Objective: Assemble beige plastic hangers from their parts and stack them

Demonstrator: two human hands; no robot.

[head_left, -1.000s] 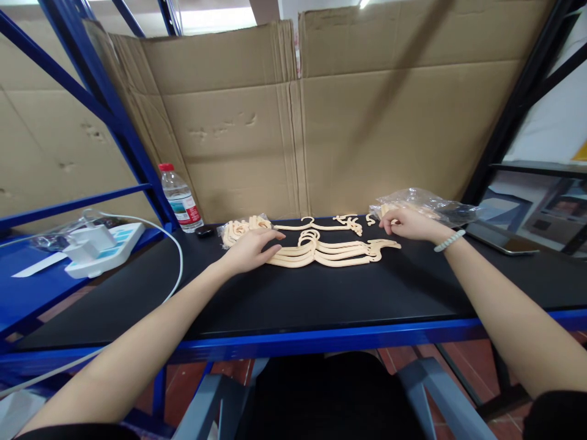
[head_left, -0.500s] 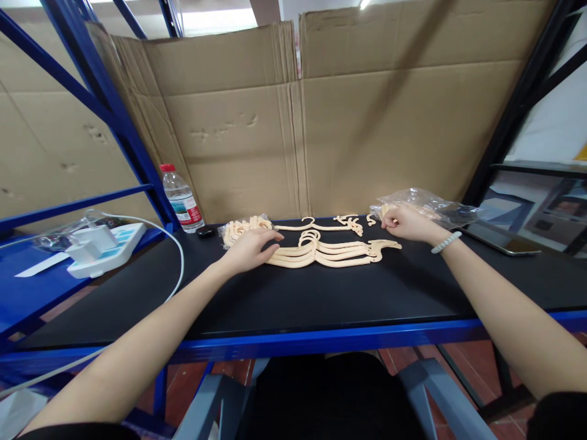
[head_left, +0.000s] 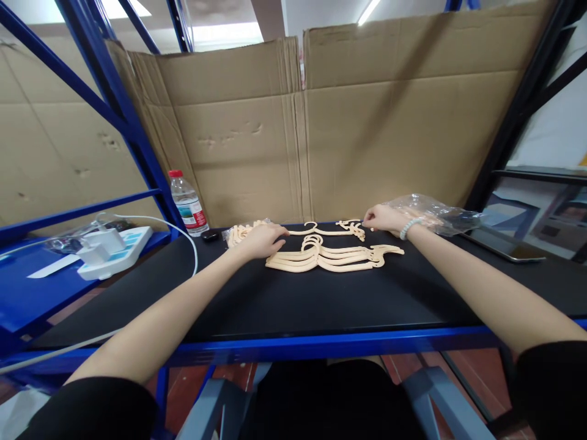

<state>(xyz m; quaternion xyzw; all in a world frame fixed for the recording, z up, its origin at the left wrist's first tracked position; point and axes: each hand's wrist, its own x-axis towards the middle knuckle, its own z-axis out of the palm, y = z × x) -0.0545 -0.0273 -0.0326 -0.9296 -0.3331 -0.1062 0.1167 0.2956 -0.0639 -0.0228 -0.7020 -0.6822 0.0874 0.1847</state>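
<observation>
Several cream hangers (head_left: pixel 300 266) lie side by side in a row on the black tabletop, their hooks pointing away from me. My left hand (head_left: pixel 265 241) is at their left end, thumb and fingers apart, holding nothing I can see. Beside it is a clear bag (head_left: pixel 238 234) of cream parts, partly hidden by the hand. Behind the row lies a single hanger (head_left: pixel 300 232), with loose small cream pieces (head_left: pixel 355 231) at its right end. My right hand (head_left: pixel 387 217) reaches just right of these pieces, its bent fingers together; what they grip is hidden.
A crumpled clear plastic bag (head_left: pixel 443 214) with cream parts lies right of my right hand, near a flat dark tablet (head_left: pixel 504 245). At the left stand a water bottle (head_left: pixel 189 205) and a white power strip (head_left: pixel 117 253) with its cable. Cardboard (head_left: pixel 389 134) walls the back.
My right hand has moved left from the plastic bag's edge to the small loose pieces, covering one that showed before. My left hand stays near the hangers' left end. The view has tilted up slightly.
</observation>
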